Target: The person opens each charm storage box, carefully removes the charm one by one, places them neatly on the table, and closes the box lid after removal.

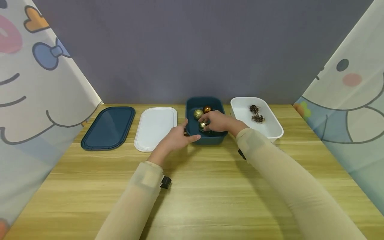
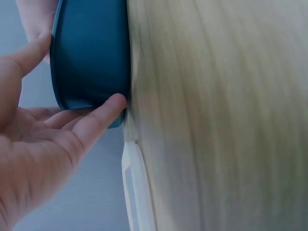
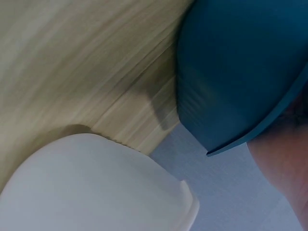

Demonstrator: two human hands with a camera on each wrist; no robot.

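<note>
In the head view, a dark blue box (image 1: 207, 140) holds several ornament balls. My right hand (image 1: 218, 120) reaches over its right side and pinches a shiny gold ball (image 1: 202, 126) inside. Beside those fingers lie a glittery gold ball (image 1: 198, 114) and a copper-coloured ball (image 1: 207, 109). My left hand (image 1: 177, 137) rests against the box's near left corner, thumb at the front rim and fingers stretched along the left side; the left wrist view shows these fingers (image 2: 103, 113) close up. The right wrist view catches only part of the right hand (image 3: 279, 168) behind the box wall.
Right of the blue box stands a white box (image 1: 271, 128) with two pine cones (image 1: 257, 118) in it. To the left, a white lid (image 1: 156, 128) and a dark blue lid (image 1: 108, 128) lie flat on the wooden table (image 1: 210, 193). A grey wall (image 1: 192, 50) rises behind.
</note>
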